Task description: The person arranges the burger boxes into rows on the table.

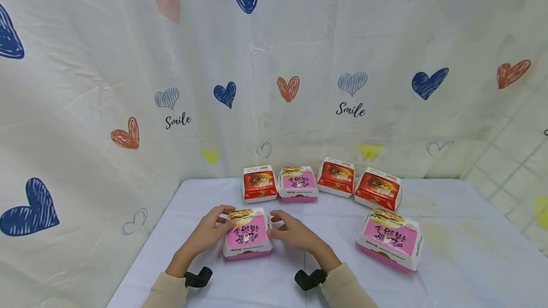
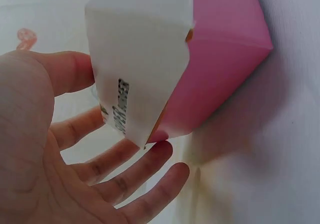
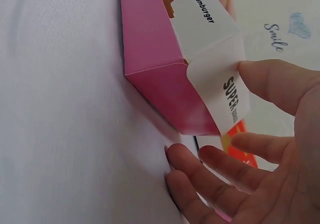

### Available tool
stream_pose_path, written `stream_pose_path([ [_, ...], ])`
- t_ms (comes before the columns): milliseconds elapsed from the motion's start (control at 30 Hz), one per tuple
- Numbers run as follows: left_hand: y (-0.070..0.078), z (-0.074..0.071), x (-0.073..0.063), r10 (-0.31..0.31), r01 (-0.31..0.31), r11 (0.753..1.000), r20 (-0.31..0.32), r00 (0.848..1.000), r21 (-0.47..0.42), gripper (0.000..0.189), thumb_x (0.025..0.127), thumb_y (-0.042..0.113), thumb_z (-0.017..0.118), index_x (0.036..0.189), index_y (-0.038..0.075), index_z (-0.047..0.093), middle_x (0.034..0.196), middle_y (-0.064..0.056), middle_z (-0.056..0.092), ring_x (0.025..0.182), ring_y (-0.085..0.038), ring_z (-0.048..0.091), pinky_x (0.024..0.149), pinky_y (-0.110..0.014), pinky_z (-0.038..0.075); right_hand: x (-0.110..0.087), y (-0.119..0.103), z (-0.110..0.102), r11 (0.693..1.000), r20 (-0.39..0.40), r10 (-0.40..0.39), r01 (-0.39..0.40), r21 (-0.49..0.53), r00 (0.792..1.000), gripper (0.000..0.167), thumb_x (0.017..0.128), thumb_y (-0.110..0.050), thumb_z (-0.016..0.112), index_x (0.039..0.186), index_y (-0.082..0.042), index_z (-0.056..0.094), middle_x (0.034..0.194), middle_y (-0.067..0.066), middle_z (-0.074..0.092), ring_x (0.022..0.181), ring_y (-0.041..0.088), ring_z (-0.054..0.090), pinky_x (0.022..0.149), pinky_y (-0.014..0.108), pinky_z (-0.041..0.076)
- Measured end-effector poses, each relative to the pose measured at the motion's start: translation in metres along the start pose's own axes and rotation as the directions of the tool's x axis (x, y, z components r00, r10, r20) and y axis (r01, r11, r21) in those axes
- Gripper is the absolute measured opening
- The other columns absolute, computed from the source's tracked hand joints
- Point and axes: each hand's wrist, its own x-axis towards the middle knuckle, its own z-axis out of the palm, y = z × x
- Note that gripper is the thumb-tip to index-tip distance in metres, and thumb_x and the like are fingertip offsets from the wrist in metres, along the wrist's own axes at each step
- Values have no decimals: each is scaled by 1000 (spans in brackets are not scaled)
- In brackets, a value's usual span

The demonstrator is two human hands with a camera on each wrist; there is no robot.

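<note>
Left hand point(image 1: 209, 230) and right hand point(image 1: 296, 233) flank 1 pink-and-white box point(image 1: 247, 236), each grip loosely spread, thumb touching it.

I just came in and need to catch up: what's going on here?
A person has both hands at one pink burger box on a white-covered table: the left hand is at its left side, the right hand at its right. Toward the back, three red boxes and another pink box stand in an uneven row. A further pink box sits apart from the hands, off to the right.
</note>
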Motion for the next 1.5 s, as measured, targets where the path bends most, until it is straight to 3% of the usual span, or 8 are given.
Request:
stream_pose_path([
  [267,0,10,2,-3,9,998,-103,995,55,41,97,36,71,132,17,61,125,-8,60,106,-21,63,87,-41,57,-3,-1,-2,1000,16,13,-13,1,1000,72,95,-38,72,154,-12,41,150,14,52,123,32,59,97,56,53],
  [433,1,12,3,3,5,998,-114,994,66,32,98,34,69,126,19,62,112,-2,64,95,-16,63,81,-35,55,-3,0,-3,1000,25,6,-6,8,1000,75,94,-38,74,155,-12,39,149,14,53,121,29,59,96,54,54],
  [567,0,11,3,8,-4,998,-87,996,55,34,98,39,69,126,21,63,113,-1,65,94,-15,63,79,-33,55,-1,1,-3,1000,33,11,-11,12,999,78,93,-40,74,156,-12,38,144,13,56,119,27,59,97,52,54],
  [800,-1,6,-1,-7,6,1000,24,1000,26,54,91,53,72,135,26,58,129,-4,62,102,-17,63,78,-34,58,0,2,-3,1000,30,5,-5,1,1000,78,94,-38,74,156,-9,37,142,16,55,118,27,60,99,54,53],
  [1133,10,-7,-4,-5,1,1000,158,987,27,75,84,51,80,147,26,49,143,-7,55,110,-21,62,86,-43,58,0,0,-4,1000,30,-17,17,6,999,69,95,-36,72,151,-8,43,138,15,57,113,26,61,97,51,55],
  [1500,10,-6,-5,-25,22,1000,183,983,17,82,80,51,84,150,28,47,143,-9,52,114,-22,60,86,-44,58,1,1,-5,999,10,-45,45,-12,999,45,99,-35,67,138,-15,58,130,10,61,107,22,61,87,42,55],
])
